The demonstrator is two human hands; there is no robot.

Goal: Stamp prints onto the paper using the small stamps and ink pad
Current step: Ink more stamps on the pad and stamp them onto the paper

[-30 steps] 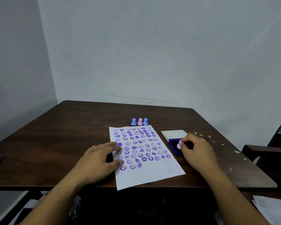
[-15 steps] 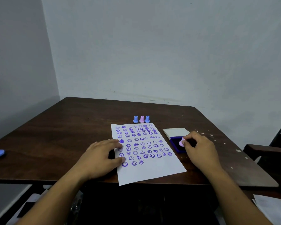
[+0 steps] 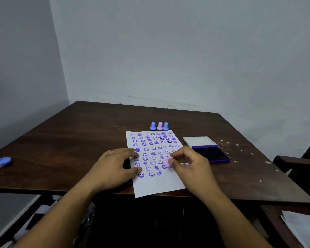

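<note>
Left hand (image 3: 115,168) flat, palm down, fingers (image 3: 131,152) spread on the left edge of the white stamped paper sheet (image 3: 157,183). Right hand (image 3: 190,167) over the sheet's right side, fingertips pinching a small pink plastic stamp (image 3: 168,162).

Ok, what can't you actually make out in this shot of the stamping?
All in the head view:
- Face of the small pink stamp: hidden by the right hand pinching it, so its design can't be told.
- Prints on the white paper sheet beneath both hands: covered; the left hand hides the sheet's left edge.
- Blue-purple object at the wooden table's left edge: too blurred to identify.
- Paper at bottom right: cut off by the frame.
</note>
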